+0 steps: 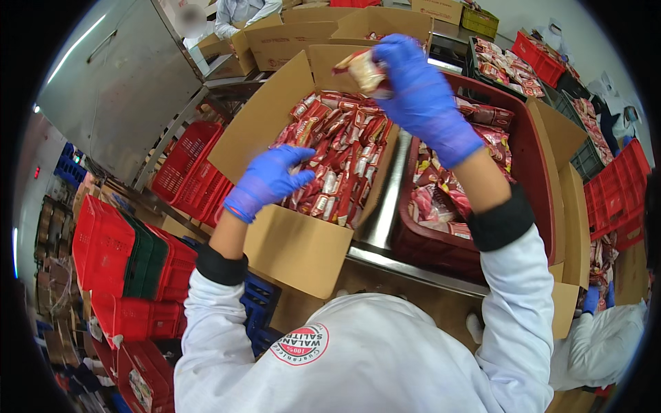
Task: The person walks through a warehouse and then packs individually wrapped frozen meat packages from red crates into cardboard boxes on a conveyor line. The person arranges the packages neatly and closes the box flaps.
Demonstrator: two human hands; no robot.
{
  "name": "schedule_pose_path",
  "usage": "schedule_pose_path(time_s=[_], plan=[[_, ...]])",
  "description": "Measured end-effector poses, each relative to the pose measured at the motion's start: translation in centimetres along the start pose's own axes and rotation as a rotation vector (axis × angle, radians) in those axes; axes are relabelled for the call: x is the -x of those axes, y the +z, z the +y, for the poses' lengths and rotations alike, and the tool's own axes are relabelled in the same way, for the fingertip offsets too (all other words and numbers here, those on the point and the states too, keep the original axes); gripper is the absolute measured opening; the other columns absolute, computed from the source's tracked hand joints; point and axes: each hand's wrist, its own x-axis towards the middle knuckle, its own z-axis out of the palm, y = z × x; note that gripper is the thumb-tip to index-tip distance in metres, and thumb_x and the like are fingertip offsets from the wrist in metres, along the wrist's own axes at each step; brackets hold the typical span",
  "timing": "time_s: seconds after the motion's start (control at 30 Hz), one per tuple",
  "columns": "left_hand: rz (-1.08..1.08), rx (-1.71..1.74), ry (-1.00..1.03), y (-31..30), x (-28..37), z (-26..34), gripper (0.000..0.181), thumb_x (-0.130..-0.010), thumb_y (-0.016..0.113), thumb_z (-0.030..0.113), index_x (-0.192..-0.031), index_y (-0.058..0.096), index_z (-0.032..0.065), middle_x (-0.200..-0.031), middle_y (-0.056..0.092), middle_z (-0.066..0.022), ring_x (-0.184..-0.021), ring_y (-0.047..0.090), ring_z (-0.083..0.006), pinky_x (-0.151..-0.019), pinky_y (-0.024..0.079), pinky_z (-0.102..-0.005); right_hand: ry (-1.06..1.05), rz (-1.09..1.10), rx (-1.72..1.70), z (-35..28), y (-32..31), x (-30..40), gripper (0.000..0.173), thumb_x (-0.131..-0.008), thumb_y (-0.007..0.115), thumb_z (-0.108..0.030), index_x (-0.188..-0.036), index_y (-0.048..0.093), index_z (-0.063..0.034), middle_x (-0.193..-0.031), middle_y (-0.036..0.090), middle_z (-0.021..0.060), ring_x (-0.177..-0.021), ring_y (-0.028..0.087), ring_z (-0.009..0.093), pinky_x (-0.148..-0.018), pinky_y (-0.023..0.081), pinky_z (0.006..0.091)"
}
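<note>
Both my hands wear blue gloves. My right hand (418, 93), raised over the far right corner of an open cardboard box (304, 248), grips a red and clear plastic food packet (365, 72). My left hand (272, 178) hovers at the box's left side, fingers apart, with nothing in it. Inside the box, red packets (335, 160) stand closely packed in rows. To the right, a dark red plastic crate (532, 155) holds more loose packets (439, 196) of red and pink food. The box and crate rest on a stainless steel table (382, 222).
Other cardboard boxes (294, 46) stand beyond. Red crates (191, 165) are at the left, with stacked red and green crates (147, 258) lower down. A co-worker (599, 346) is at the lower right; another (248, 13) is beyond the boxes. Packet-filled trays (506, 67) lie upper right.
</note>
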Motion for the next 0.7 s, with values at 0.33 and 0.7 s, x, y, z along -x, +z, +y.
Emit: schedule_pose_path(time_s=[0.33,0.7], plan=[[-0.009,0.280,0.239,0.1,1.2,1.7,0.033,-0.086,0.069,0.021,-0.116,0.066,0.0082,-0.103,0.068,-0.0092,-0.095,0.065,-0.0226,-0.086,0.050,-0.0334,0.303,-0.456,-0.331,-2.9,-7.5,6.1,0.049,-0.084,0.070,-0.021,-0.127,0.053,-0.0053,-0.120,0.058,0.0136,-0.114,0.056,0.027,-0.098,0.043,0.0360],[-0.335,-0.111,0.746,11.1,-15.4,18.2,0.041,-0.074,0.073,0.020,-0.113,0.065,0.0087,-0.099,0.065,-0.0142,-0.094,0.064,-0.0289,-0.077,0.052,-0.0398,0.696,0.089,-0.099,-2.4,-24.4,18.6,0.045,-0.080,0.070,-0.004,-0.122,0.055,-0.0007,-0.123,0.060,0.0116,-0.115,0.056,0.022,-0.102,0.039,0.0341]])
